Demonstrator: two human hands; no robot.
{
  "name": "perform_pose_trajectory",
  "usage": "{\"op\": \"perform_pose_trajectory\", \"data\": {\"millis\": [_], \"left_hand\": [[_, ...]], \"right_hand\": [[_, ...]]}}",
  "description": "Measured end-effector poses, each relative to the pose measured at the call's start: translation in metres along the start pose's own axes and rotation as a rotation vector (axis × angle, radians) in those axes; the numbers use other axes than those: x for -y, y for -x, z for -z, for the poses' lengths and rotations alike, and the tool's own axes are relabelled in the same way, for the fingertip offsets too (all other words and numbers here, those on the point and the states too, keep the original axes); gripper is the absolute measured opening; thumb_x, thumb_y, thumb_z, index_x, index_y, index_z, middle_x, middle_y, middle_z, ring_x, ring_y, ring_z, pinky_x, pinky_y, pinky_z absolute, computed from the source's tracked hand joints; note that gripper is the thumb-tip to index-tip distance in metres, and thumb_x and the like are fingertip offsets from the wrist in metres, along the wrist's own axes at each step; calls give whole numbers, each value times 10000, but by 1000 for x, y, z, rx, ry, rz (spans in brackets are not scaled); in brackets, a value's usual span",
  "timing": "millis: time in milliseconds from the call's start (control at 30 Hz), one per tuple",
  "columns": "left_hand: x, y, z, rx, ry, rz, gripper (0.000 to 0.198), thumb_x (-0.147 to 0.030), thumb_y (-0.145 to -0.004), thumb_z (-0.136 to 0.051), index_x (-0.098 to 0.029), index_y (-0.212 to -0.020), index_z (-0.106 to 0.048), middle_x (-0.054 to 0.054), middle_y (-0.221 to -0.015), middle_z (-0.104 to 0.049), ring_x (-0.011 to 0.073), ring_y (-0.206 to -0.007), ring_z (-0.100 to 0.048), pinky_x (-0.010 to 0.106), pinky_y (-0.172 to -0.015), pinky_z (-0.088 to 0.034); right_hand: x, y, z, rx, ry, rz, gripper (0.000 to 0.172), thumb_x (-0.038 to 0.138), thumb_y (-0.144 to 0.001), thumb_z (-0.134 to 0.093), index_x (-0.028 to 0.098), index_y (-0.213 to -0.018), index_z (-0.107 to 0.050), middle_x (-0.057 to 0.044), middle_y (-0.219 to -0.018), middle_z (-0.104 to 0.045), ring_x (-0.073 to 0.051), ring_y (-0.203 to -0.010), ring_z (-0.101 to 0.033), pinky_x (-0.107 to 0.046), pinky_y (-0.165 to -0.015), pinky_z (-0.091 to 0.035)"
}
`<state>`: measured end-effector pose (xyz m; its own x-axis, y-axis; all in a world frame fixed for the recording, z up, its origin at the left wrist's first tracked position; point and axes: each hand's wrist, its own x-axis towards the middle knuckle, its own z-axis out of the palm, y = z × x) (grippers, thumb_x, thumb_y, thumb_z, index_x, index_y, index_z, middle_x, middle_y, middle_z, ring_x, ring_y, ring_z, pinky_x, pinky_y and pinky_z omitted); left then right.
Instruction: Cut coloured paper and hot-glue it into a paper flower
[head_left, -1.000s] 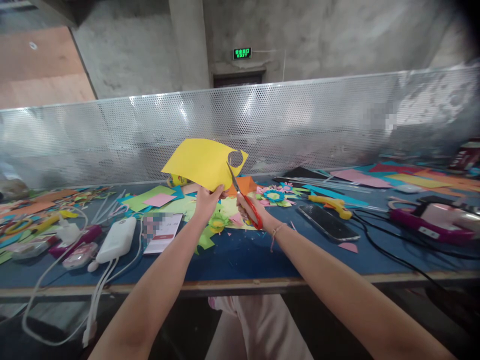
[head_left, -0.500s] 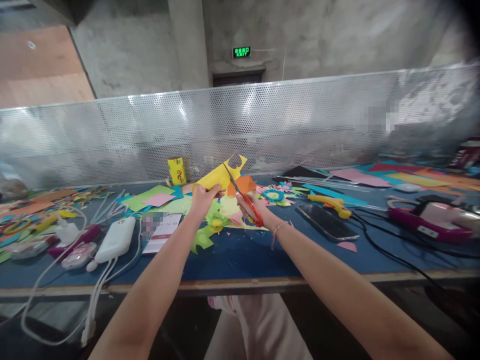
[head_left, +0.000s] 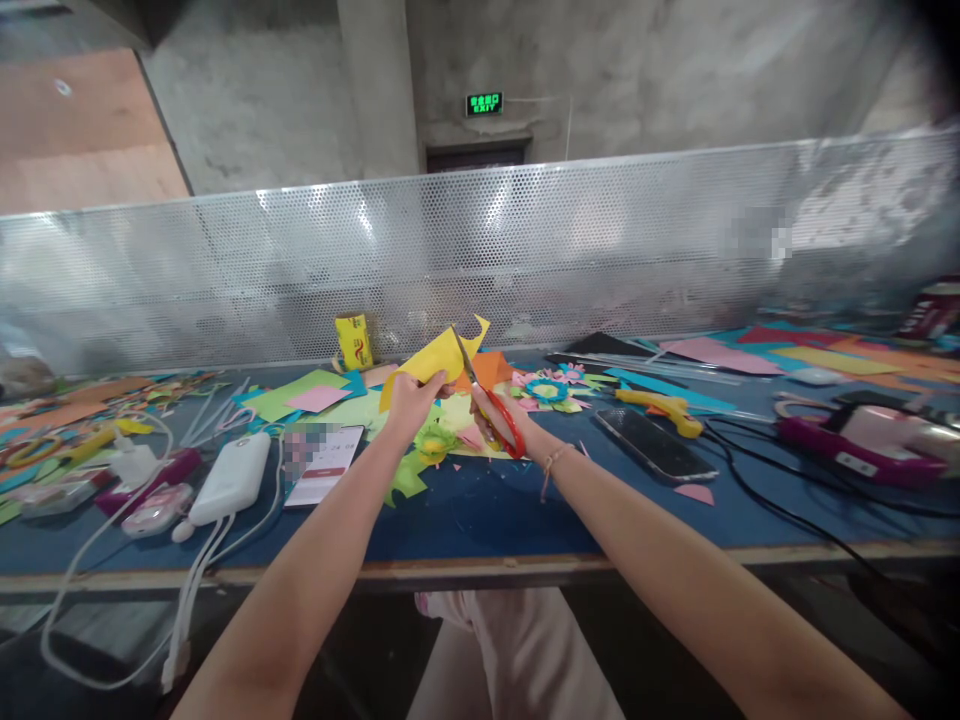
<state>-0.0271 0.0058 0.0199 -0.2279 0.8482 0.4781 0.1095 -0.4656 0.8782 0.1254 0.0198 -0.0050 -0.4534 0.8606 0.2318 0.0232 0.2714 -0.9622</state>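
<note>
My left hand (head_left: 415,398) pinches a sheet of yellow paper (head_left: 427,362) by its lower edge, holding it above the table. Red-handled scissors (head_left: 507,425) are in my right hand (head_left: 491,415), with the blades pointing up and away at the sheet's right side. A narrow curved strip of the paper sticks out beyond the blades. Below the hands lie a green paper flower (head_left: 433,445) with a yellow middle and pale yellow paper. To the right sits a blue and pink paper flower (head_left: 547,390), near a folded orange paper (head_left: 491,368).
A yellow box (head_left: 353,342) stands by the perforated metal screen (head_left: 600,240). On the left are a lit phone (head_left: 330,465), a white power bank (head_left: 232,478) and cables. On the right lie a dark phone (head_left: 654,445), a yellow glue gun (head_left: 667,408) and a purple power strip (head_left: 855,450).
The yellow paper has turned and tilted in my left hand. Its notched far end now shows as a thin curved strip. The scissors have shifted slightly along the sheet.
</note>
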Motion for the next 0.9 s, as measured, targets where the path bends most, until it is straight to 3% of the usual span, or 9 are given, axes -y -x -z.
{"op": "perform_pose_trajectory", "data": {"millis": [233,433,700,900], "left_hand": [[0,-2,1,7,165,30,274,-301,-638,-665,-99,-822,-650,72,-698,-675,172,-574,-627,300,-597,-508],[-1,-2,-5,-235,414,85,262,-292,-634,-662,-133,-826,-579,32,-733,-641,110,-542,-602,238,-548,-482],[8,-1,-10,-207,350,-27,327,-260,-642,-672,-146,-901,-509,26,-722,-633,124,-599,-626,268,-633,-520],[12,-1,-9,-154,205,-43,319,-289,-655,-652,-153,-894,-492,46,-790,-644,147,-614,-632,282,-598,-523]], "right_hand": [[2,-1,1,-78,125,-27,388,553,-767,-478,197,-634,-402,84,-368,-341,-60,-288,-327,-194,-322,-285],[-9,-7,-1,-109,279,3,358,520,-706,-552,190,-630,-433,59,-430,-390,-77,-349,-381,-209,-349,-301],[-11,-4,-7,-64,224,-7,425,595,-752,-432,186,-636,-432,58,-410,-375,-71,-346,-352,-210,-358,-292],[-6,1,-8,20,35,-21,482,663,-761,-370,196,-643,-394,74,-408,-334,-61,-333,-324,-194,-344,-288]]}}
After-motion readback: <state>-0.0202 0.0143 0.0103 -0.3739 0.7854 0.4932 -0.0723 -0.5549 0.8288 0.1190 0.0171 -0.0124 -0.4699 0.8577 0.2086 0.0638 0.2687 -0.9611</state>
